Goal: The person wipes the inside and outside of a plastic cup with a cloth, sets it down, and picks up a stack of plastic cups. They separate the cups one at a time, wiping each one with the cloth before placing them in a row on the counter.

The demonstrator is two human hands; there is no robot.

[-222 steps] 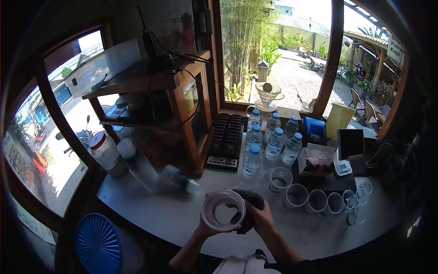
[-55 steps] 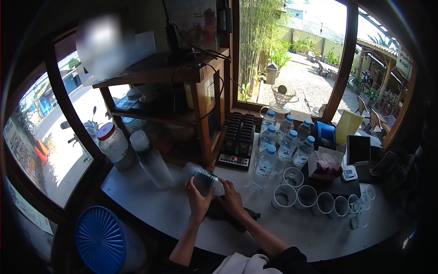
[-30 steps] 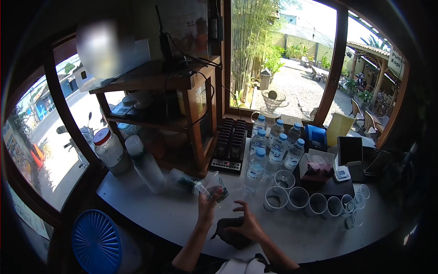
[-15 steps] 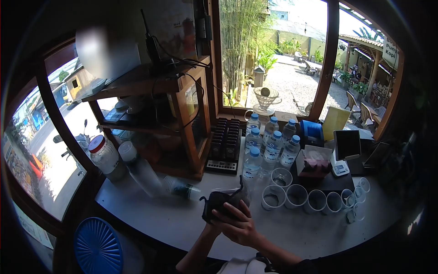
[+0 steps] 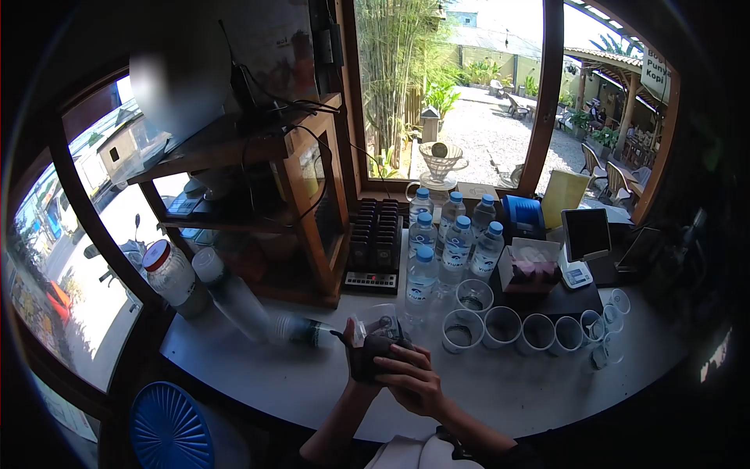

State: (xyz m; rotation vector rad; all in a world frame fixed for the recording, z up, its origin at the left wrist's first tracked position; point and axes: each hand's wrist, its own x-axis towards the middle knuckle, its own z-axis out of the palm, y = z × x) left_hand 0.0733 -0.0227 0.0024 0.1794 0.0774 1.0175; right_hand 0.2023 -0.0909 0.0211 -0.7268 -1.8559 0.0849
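Note:
In front of me, over the counter's near side, both hands hold a bunched black cloth (image 5: 366, 359). My left hand (image 5: 361, 386) is closed around it from below, its fingers mostly hidden by the cloth. My right hand (image 5: 414, 380) presses curled fingers against the cloth's right side. A clear plastic piece (image 5: 359, 330), possibly a cup, shows at the top of the cloth; its shape is hard to make out. Nearest on the left, a stack of clear plastic cups (image 5: 301, 330) lies on its side. To the right stand several open plastic cups (image 5: 462, 331).
Several water bottles with blue caps (image 5: 422, 285) stand behind the cups. Beside them are a tissue box (image 5: 531, 266), a tablet stand (image 5: 586, 236) and a rack of dark pagers (image 5: 375, 246). At left are a red-lidded jar (image 5: 170, 275), a wooden cabinet (image 5: 312, 266) and a blue lid (image 5: 170, 428).
The cloth has turned and bunched in my hands, and the clear piece now shows more above it. My right hand has shifted slightly. The view has tilted and moved a little.

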